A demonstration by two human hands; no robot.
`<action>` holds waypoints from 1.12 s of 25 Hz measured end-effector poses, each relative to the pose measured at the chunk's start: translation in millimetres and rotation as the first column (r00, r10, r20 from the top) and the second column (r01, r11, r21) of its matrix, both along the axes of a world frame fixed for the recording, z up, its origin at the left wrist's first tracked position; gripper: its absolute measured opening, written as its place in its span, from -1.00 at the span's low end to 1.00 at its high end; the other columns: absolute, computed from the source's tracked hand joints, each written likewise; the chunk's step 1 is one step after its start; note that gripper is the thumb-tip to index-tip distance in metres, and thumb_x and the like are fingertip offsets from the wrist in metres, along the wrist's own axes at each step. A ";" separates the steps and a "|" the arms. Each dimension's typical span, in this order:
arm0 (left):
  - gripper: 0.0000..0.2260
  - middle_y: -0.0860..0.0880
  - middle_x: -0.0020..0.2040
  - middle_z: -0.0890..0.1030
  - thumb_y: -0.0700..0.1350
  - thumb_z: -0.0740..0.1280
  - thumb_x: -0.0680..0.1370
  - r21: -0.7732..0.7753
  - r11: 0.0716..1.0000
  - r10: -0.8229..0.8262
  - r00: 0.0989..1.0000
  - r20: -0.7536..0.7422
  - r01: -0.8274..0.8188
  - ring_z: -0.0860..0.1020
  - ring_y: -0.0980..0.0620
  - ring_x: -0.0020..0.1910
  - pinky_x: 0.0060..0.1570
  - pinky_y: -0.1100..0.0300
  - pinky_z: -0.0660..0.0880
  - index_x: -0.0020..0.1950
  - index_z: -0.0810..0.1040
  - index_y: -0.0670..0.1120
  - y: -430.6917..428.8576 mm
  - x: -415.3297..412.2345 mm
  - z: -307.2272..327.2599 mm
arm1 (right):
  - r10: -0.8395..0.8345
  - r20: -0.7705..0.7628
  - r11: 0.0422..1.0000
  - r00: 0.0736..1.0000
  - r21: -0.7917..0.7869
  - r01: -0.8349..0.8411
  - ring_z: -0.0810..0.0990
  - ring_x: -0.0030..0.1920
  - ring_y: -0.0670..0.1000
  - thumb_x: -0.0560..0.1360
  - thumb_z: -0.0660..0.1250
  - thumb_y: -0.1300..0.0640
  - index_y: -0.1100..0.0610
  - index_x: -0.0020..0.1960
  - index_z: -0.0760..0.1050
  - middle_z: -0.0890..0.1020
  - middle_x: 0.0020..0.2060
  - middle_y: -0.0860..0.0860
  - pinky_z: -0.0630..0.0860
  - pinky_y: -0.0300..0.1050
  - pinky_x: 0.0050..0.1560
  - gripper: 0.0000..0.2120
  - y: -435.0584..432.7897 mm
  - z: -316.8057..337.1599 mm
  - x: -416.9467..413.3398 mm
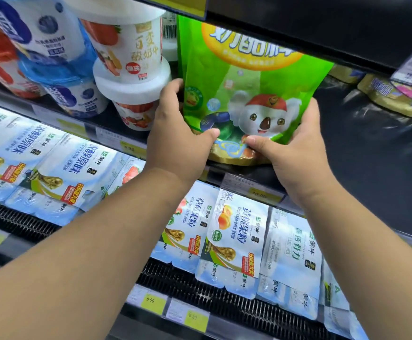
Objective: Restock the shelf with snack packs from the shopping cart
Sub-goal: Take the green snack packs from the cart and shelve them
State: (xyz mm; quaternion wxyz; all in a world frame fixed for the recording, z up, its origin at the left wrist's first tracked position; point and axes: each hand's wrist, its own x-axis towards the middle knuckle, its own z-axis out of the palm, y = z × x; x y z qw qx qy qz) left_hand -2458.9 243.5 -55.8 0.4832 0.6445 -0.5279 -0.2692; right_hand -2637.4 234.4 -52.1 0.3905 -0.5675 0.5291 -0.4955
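Both hands are up at the shelf (224, 168) and the green snack pack (244, 77) stands upright on it, just past centre toward one o'clock, its top tucked under the shelf above. The left hand (180, 133) wraps the pack's lower left edge, thumb pressed on the front; the right hand (295, 141) pinches the lower right corner, thumb in front, fingers behind. The gold base sits right at the shelf lip. Here is the risk: let go too soon and that soft pouch could tip forward off the edge onto the yogurt packs (239, 241) at six o'clock. Push left and it may knock the stacked white cups (131, 69) at ten o'clock. The cart is out of view.
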 end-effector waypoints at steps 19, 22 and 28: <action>-0.49 0.00 0.15 0.33 -0.08 0.55 0.39 0.035 0.993 0.100 0.952 0.289 -0.115 0.49 -0.11 0.15 0.04 0.22 0.29 0.24 0.40 -0.07 -9.2 -30.5 -4.3 | -0.252 -0.340 0.968 0.906 -0.099 0.232 0.59 0.00 0.04 0.32 0.58 0.02 -0.03 0.04 0.32 0.62 -0.02 -0.06 0.54 -0.07 0.01 -0.52 -15.9 -8.4 8.9; -0.46 -0.05 0.28 0.37 -0.10 0.54 0.40 0.019 0.993 0.103 0.948 0.301 -0.114 0.48 -0.08 0.20 0.08 0.19 0.32 0.30 0.40 -0.05 -14.8 -34.0 -3.4 | -0.272 -0.340 0.962 0.900 -0.090 0.257 0.53 -0.15 -0.06 0.33 0.56 0.03 0.00 0.03 0.30 0.57 -0.08 -0.08 0.48 -0.22 -0.10 -0.52 -24.4 -9.5 7.0; -0.46 -0.08 0.25 0.37 -0.15 0.56 0.36 -0.052 0.991 0.135 0.960 0.246 -0.126 0.50 -0.09 0.16 0.13 0.22 0.34 0.28 0.44 -0.09 -15.9 -33.3 -11.3 | -0.226 -0.349 0.973 0.909 -0.046 0.225 0.54 -0.11 -0.03 0.32 0.57 0.03 0.05 0.27 0.32 0.56 0.03 -0.08 0.48 -0.24 -0.11 -0.37 -23.5 -12.2 4.1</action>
